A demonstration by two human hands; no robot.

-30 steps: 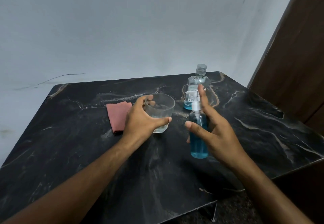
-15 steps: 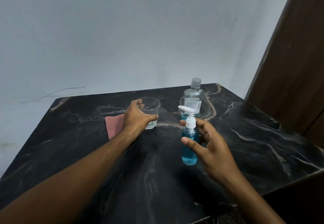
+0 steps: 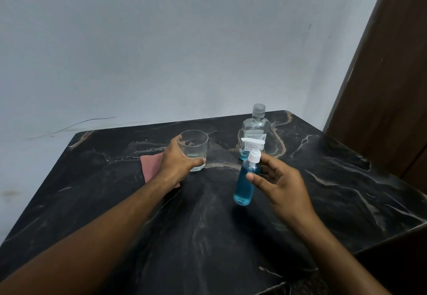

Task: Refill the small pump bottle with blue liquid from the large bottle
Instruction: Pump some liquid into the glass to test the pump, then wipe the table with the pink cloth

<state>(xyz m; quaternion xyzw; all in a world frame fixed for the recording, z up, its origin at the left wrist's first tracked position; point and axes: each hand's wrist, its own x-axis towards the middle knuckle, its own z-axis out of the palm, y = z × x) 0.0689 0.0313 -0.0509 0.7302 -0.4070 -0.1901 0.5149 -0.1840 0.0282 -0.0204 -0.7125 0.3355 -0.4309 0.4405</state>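
The small pump bottle (image 3: pixel 243 186), nearly full of blue liquid with a white pump head, stands slightly tilted on the black marble table (image 3: pixel 203 244). My right hand (image 3: pixel 285 187) holds it from the right, thumb on its front and fingers behind its neck. The large clear bottle (image 3: pixel 254 129), capped, with only a little blue liquid at its bottom, stands behind it near the table's far edge. My left hand (image 3: pixel 176 163) grips a clear glass (image 3: pixel 196 146) from the left, and the glass rests on the table.
A pink folded cloth (image 3: pixel 150 166) lies under my left wrist, left of the glass. A grey wall runs behind the table. A brown wooden door (image 3: pixel 392 86) stands at the right. The table's near right corner ends close to my right forearm.
The view has tilted up, so everything sits lower in frame. My right hand went from open fingers around the pump bottle to a grip on it. My left hand kept the glass.
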